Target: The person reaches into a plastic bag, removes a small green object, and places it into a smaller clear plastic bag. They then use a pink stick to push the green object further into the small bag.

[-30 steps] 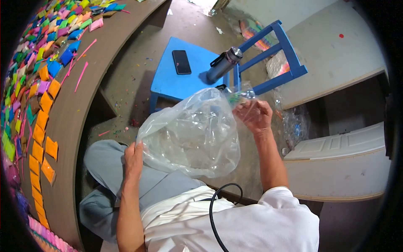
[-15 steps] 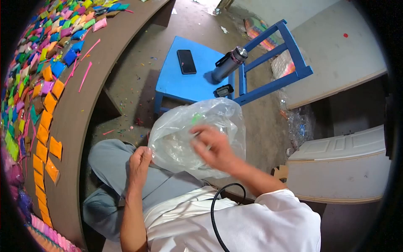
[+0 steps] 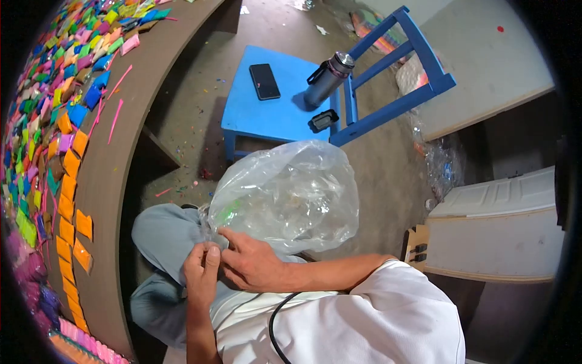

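A large clear plastic bag (image 3: 303,197) spreads puffed up across my lap, with a small green patch (image 3: 229,210) showing at its left side. My left hand (image 3: 202,273) is closed, pinching the gathered edge of the bag at its lower left. Close beside it, my right hand (image 3: 254,266) is bent over the same edge, its index finger reaching onto the plastic. The other fingers of that hand curl inward, and their grip on the bag is partly hidden.
The brown table (image 3: 109,158) on the left bears many colourful packets (image 3: 66,67) and a row of orange packets (image 3: 66,227). Ahead, a blue chair (image 3: 242,109) holds a phone (image 3: 265,82), a flask (image 3: 328,82) and a small black case (image 3: 323,121). White panels (image 3: 491,236) stand at right.
My right hand has come from above the bag's middle down and left to my left hand. The green patch now shows lower left, and the bag looks puffier.
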Available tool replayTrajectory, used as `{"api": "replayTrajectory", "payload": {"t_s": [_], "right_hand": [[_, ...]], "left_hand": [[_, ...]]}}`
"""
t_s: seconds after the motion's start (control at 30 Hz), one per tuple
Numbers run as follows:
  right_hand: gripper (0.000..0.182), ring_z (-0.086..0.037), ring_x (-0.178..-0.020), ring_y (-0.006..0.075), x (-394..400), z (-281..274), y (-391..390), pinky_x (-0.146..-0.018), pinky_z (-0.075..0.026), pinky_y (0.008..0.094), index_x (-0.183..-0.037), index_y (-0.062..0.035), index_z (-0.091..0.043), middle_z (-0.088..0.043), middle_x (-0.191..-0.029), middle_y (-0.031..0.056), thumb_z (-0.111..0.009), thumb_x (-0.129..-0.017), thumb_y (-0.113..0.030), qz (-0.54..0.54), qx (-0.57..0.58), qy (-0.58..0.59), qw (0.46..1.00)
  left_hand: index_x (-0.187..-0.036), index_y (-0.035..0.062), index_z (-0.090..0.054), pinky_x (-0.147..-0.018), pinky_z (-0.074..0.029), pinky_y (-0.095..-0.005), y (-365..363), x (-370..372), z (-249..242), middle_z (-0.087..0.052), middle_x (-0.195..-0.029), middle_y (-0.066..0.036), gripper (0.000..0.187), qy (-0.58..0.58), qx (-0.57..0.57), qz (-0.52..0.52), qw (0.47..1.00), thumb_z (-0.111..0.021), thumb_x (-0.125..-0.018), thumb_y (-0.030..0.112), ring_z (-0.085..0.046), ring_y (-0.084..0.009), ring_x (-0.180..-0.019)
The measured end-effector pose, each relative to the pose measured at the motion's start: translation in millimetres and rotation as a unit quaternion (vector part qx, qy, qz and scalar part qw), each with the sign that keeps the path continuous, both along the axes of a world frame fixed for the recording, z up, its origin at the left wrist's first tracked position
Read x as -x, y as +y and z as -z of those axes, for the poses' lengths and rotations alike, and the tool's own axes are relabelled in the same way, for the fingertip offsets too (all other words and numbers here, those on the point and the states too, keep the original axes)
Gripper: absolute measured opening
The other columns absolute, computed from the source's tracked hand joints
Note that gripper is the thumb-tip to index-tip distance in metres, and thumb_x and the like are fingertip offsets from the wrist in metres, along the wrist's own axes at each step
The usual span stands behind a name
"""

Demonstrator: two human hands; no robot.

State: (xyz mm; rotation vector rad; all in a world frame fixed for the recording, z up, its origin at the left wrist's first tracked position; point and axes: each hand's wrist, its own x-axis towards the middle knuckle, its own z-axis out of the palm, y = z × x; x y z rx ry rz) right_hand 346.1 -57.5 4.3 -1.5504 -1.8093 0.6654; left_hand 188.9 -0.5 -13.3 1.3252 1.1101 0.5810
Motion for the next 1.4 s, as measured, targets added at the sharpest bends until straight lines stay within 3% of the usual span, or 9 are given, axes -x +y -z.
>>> {"api": "replayTrajectory", "payload": {"t_s": [0.3, 0.43, 0.6, 0.8, 0.87, 1.03, 1.17, 1.23, 1.4], "right_hand": [[0.022, -0.057, -0.105, 0.0381, -34, 31, -18, -0.084, -0.049, 0.0441, -0.099, -0.0023, -0.061, -0.057, -0.122, 0.0218, -0.065, -0.082, -0.015, -0.029, -0.065, 0.100, 0.992], [0.039, -0.056, -0.111, 0.0378, -101, 112, -30, -0.095, -0.043, 0.0460, -0.115, -0.0029, -0.057, -0.057, -0.126, 0.0197, -0.067, -0.082, -0.021, 0.115, -0.018, -0.069, 0.991], [0.066, -0.041, -0.128, 0.0399, -148, 153, -23, -0.105, -0.030, 0.0529, -0.130, -0.0063, -0.048, -0.046, -0.135, 0.0188, -0.072, -0.076, -0.035, 0.046, 0.032, -0.268, 0.962], [0.013, -0.058, -0.109, 0.0296, -198, 263, -63, -0.093, -0.041, 0.0438, -0.077, -0.0130, -0.073, -0.068, -0.087, 0.0103, -0.062, -0.073, -0.018, 0.085, 0.167, -0.458, 0.869], [0.013, -0.065, -0.099, 0.0274, -219, 264, -80, -0.088, -0.044, 0.0432, -0.079, -0.0133, -0.073, -0.071, -0.091, 0.0119, -0.062, -0.073, -0.018, 0.093, 0.316, -0.456, 0.827], [0.020, -0.070, -0.082, 0.0297, -226, 194, -40, -0.069, -0.051, 0.0428, -0.081, -0.0059, -0.072, -0.071, -0.087, 0.0177, -0.058, -0.080, -0.020, 0.055, 0.390, -0.359, 0.846], [0.028, -0.064, -0.067, 0.0254, -160, 69, 34, -0.059, -0.049, 0.0350, -0.084, -0.0017, -0.067, -0.068, -0.081, 0.0147, -0.072, -0.082, -0.029, 0.117, 0.283, 0.026, 0.952], [0.023, -0.060, -0.062, 0.0217, -114, 18, 56, -0.057, -0.048, 0.0312, -0.081, -0.0025, -0.065, -0.066, -0.077, 0.0124, -0.077, -0.080, -0.022, 0.113, -0.024, 0.044, 0.992], [0.040, -0.064, -0.091, 0.0284, -39, -72, 94, -0.076, -0.051, 0.0365, -0.107, -0.0072, -0.064, -0.066, -0.106, 0.0146, -0.080, -0.076, -0.027, -0.011, -0.284, 0.048, 0.958]], "left_hand": [[-0.082, -0.0013, -0.057, -0.065, -0.046, -0.0300, 9, 1, 3, -0.061, -0.074, -0.007, 0.036, 0.021, -0.016, -0.027, 0.999, -0.049, -0.102, 0.027, -0.055, -0.0134, -0.067], [-0.078, -0.0005, -0.056, -0.062, -0.045, -0.0295, 11, 16, 5, -0.060, -0.073, -0.008, 0.040, -0.029, 0.001, -0.102, 0.994, -0.045, -0.103, 0.029, -0.056, -0.0145, -0.064], [-0.079, -0.0001, -0.055, -0.062, -0.044, -0.0287, 7, 18, -6, -0.058, -0.071, -0.008, 0.042, -0.057, 0.013, -0.124, 0.990, -0.043, -0.104, 0.032, -0.055, -0.0149, -0.064], [-0.076, 0.0046, -0.046, -0.058, -0.040, -0.0289, 18, 36, -17, -0.053, -0.068, -0.007, 0.038, -0.109, 0.019, -0.179, 0.978, -0.042, -0.104, 0.030, -0.047, -0.0134, -0.059], [-0.075, 0.0090, -0.043, -0.056, -0.039, -0.0294, 26, 45, -28, -0.047, -0.066, -0.004, 0.035, -0.237, 0.029, -0.236, 0.942, -0.042, -0.104, 0.030, -0.043, -0.0136, -0.058], [-0.078, 0.0117, -0.045, -0.055, -0.038, -0.0289, 34, 75, -32, -0.043, -0.068, -0.001, 0.032, -0.309, 0.097, -0.310, 0.894, -0.046, -0.104, 0.031, -0.043, -0.0137, -0.060], [-0.071, 0.0135, -0.044, -0.058, -0.036, -0.0306, 29, 81, -48, -0.043, -0.061, -0.001, 0.038, -0.366, 0.122, -0.307, 0.870, -0.044, -0.105, 0.031, -0.041, -0.0147, -0.053], [-0.071, 0.0147, -0.041, -0.057, -0.034, -0.0296, 24, 79, -56, -0.039, -0.060, 0.001, 0.038, -0.369, 0.108, -0.305, 0.871, -0.044, -0.104, 0.032, -0.037, -0.0130, -0.052], [-0.072, 0.0134, -0.041, -0.060, -0.035, -0.0299, 14, 92, -65, -0.042, -0.061, -0.001, 0.038, -0.366, 0.070, -0.261, 0.890, -0.041, -0.105, 0.033, -0.040, -0.0138, -0.055]]}}
